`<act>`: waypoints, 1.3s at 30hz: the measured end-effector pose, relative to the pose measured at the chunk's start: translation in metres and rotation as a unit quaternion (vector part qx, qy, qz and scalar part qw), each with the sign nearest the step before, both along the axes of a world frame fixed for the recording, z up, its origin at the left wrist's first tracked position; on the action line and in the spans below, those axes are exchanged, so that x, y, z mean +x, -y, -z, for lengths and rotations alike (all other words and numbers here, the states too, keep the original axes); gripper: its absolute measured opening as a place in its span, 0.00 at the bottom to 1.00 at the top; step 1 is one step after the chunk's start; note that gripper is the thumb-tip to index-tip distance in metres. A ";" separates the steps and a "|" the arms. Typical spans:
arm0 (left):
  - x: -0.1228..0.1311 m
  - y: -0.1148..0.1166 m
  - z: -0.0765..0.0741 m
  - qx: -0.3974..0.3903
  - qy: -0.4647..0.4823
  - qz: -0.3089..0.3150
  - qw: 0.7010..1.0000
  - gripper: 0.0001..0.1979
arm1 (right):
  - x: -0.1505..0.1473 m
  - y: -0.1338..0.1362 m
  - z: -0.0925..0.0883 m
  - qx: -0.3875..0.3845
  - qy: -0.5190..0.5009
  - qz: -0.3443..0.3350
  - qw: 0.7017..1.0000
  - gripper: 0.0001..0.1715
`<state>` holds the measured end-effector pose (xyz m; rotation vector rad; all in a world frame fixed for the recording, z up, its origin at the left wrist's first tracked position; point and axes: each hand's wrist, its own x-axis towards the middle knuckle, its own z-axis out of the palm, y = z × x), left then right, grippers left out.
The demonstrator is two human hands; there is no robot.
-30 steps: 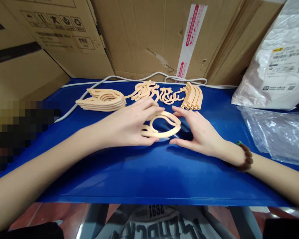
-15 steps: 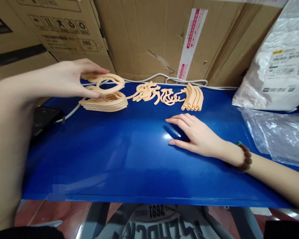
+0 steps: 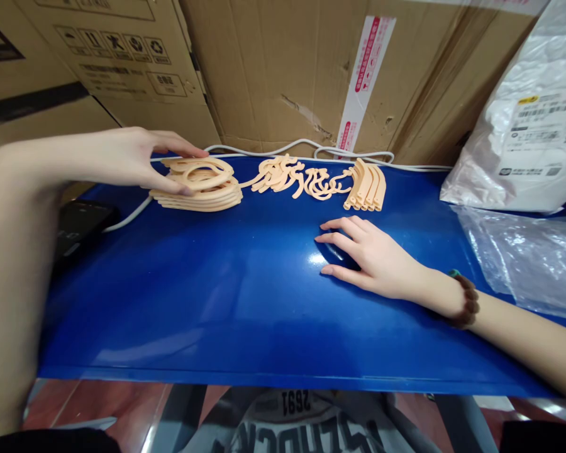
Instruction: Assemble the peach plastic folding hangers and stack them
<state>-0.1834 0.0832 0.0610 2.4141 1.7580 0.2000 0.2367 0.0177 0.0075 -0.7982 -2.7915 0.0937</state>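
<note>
At the back left of the blue table (image 3: 264,302), my left hand (image 3: 136,157) reaches over a stack of beige plastic oval frames (image 3: 198,200). Its thumb and fingers are on either side of the topmost oval frame (image 3: 217,170), which lies on the stack slightly askew. My right hand (image 3: 370,258) is empty and rests palm down on the table, its fingers apart. Beyond it sits a group of curved beige plastic arms (image 3: 366,185), lined up side by side. Small beige hooks (image 3: 318,184) and a pile of short curved beige pieces (image 3: 278,174) lie between the arms and the stack.
Cardboard boxes (image 3: 273,69) wall off the back of the table. A white cable (image 3: 283,150) runs along their foot. On the left is a black phone (image 3: 82,226). A white padded parcel (image 3: 514,138) and a clear plastic bag (image 3: 532,264) lie on the right.
My left hand has lowered the oval frame from just above the stack onto its top. The right hand's fingers have spread a little; otherwise it stays in place.
</note>
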 end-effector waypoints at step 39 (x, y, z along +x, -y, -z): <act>-0.013 -0.017 0.020 0.059 -0.056 0.047 0.996 0.49 | 0.000 0.000 0.001 0.006 0.006 0.002 1.000 0.29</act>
